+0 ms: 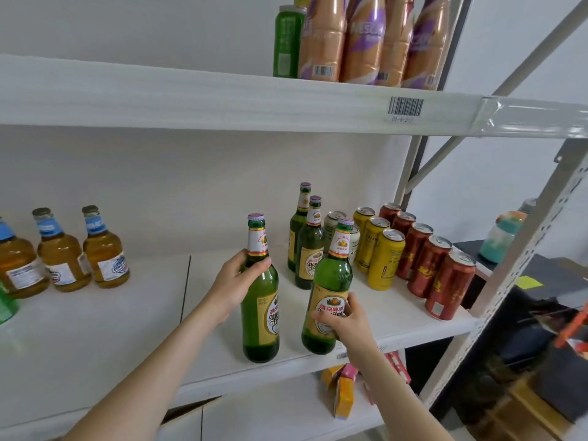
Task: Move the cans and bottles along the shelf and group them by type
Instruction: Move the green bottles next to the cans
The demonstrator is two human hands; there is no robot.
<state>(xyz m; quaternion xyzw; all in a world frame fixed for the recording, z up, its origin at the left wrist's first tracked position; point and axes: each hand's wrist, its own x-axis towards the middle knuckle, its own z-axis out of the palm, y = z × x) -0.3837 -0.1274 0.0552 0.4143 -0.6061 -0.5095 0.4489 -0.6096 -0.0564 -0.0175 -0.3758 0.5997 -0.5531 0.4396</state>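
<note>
On the middle shelf [95,329] of the rack, amber bottles [105,249] stand at the left. They are well apart from a row of red cans [426,265] and a row of yellow cans [385,259] at the right. Two green bottles [308,249] stand one behind the other just left of the cans. Two more green ones are near the front edge. The left bottle [261,319] is upright in the left hand [232,291], whose fingers and thumb wrap its shoulder just below the neck label. The right bottle [327,281] leans with its cap toward the cans, and the right hand [346,319] grips its lower body across the gold label. Whether either base is clear of the shelf I cannot tell. The step looks like bringing these two to join the green pair at the back. To do it well, lift each bottle clear rather than drag it, and straighten the leaning one first. Set both down just in front of the pair, taking care the right bottle does not knock the pale can [332,221] or the nearest yellow can.
</note>
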